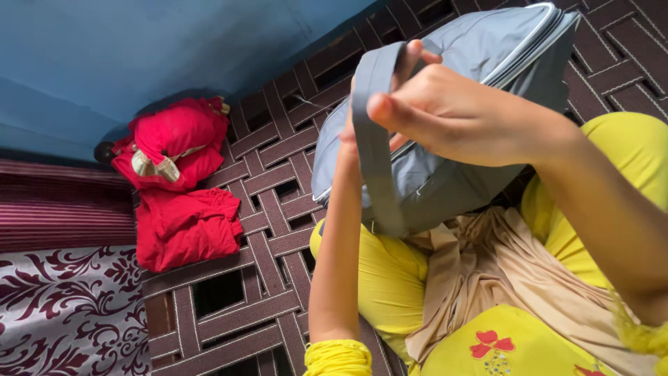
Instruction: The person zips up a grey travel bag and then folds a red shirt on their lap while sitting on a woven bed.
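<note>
The bag [480, 104] sits on the person's lap at the right, its strap [372, 139] on its left side. Far to the left, folded clothes [177, 181] lie on the woven mat [271, 278], and a patterned cloth [66, 313] lies at near left.

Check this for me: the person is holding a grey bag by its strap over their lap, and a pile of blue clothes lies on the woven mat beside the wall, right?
Not quite. The head view shows the clothes are red, not blue. The rest holds: the right hand grips the strap of the grey bag over the lap, and the pile lies on the woven mat beside the wall.
</note>
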